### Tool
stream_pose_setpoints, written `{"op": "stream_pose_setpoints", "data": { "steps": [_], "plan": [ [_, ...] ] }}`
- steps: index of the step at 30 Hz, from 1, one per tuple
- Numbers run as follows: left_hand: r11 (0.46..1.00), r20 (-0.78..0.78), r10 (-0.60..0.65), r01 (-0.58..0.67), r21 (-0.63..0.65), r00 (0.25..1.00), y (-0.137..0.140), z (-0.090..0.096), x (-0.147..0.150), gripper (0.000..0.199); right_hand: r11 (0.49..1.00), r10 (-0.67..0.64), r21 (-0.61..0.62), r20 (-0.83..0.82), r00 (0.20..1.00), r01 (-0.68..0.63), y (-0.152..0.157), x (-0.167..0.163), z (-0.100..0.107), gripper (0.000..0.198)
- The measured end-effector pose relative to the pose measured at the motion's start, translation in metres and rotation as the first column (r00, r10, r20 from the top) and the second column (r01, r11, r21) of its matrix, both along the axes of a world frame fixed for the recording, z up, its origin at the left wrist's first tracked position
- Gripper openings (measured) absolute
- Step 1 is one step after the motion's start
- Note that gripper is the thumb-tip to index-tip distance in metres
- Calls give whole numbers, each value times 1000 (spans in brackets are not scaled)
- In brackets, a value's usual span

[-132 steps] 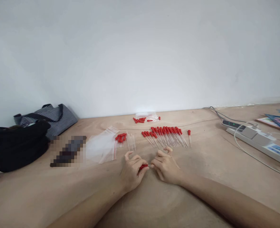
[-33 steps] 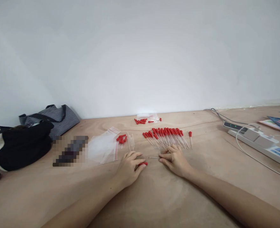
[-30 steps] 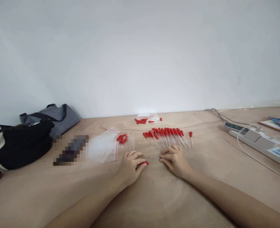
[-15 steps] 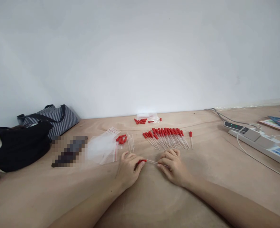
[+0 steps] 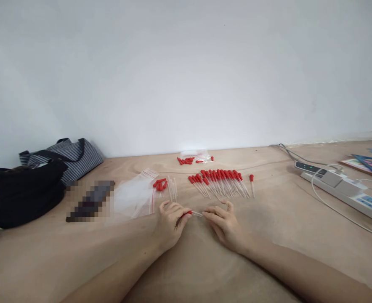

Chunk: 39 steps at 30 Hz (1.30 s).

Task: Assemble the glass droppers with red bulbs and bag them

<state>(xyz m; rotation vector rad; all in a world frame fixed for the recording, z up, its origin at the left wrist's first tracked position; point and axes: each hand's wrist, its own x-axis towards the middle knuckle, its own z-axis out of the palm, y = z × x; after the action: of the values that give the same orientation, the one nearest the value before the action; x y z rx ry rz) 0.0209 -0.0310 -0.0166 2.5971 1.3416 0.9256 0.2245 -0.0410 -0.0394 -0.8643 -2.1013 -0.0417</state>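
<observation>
My left hand (image 5: pixel 171 225) is closed around a red rubber dropper bulb (image 5: pixel 187 213), most of which the fingers cover. A clear glass tube (image 5: pixel 197 214) sticks out of the bulb to the right. Thumb and fingers of my right hand (image 5: pixel 225 225) pinch the tube's far end, hiding its tip. Beyond my right hand lie several droppers with red bulbs (image 5: pixel 219 175) in a fanned row, and a single dropper (image 5: pixel 252 185) lies to their right. Past my left hand are loose glass tubes (image 5: pixel 172 189) and a small heap of red bulbs (image 5: pixel 160 185).
Clear zip bags (image 5: pixel 134 197) lie at the left, beside a blurred dark object (image 5: pixel 91 202). Black bag (image 5: pixel 25 191) and striped bag (image 5: pixel 78 153) stand further left. More red bulbs (image 5: pixel 186 160) lie near the wall. A power strip (image 5: pixel 344 189) with cables and blue scissors (image 5: pixel 370 165) are at right.
My right hand has slid left along the tube, closer to my left hand, and less of the tube shows between them. My left hand keeps its grip on the bulb.
</observation>
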Motion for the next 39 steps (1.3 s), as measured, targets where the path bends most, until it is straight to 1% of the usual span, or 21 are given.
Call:
{"op": "stream_pose_setpoints", "data": {
  "steps": [5, 9, 11, 16, 20, 23, 29, 33, 39],
  "plan": [
    [1000, -14, -21, 21, -13, 1000, 0, 1, 0, 15, 994, 67, -86, -2, 998, -67, 2, 4, 2, 27],
    [998, -15, -52, 51, -20, 999, 0, 1, 0, 15, 989, 95, -113, 26, 995, -91, 4, 7, 2, 28],
    [998, -13, -66, 65, -22, 998, 0, 1, 0, 16, 990, 92, -107, 42, 995, -87, 4, 8, 2, 30],
    [994, -16, -105, 105, -33, 994, -1, 1, 0, 15, 995, 91, -48, 57, 994, -89, 5, 9, 5, 32],
    [993, -6, -118, 118, -19, 993, -3, 1, 1, 15, 997, 74, -21, 50, 996, -73, 5, 6, 6, 26],
    [992, 4, -127, 127, 5, 992, -3, 2, 2, 14, 999, 45, -3, 77, 996, -45, 5, 2, 5, 22],
    [987, 9, -157, 157, 41, 988, -4, 0, 2, 14, 1000, 24, 0, 141, 990, -24, 8, -1, 0, 20],
    [987, -1, -151, 150, 58, 989, -4, 1, 2, 15, 999, 24, -40, 165, 986, -18, 9, -4, 0, 20],
    [989, -50, -147, 148, 20, 988, -4, 2, 1, 12, 990, 50, -141, 199, 979, -22, 8, -6, 4, 20]
  ]
}}
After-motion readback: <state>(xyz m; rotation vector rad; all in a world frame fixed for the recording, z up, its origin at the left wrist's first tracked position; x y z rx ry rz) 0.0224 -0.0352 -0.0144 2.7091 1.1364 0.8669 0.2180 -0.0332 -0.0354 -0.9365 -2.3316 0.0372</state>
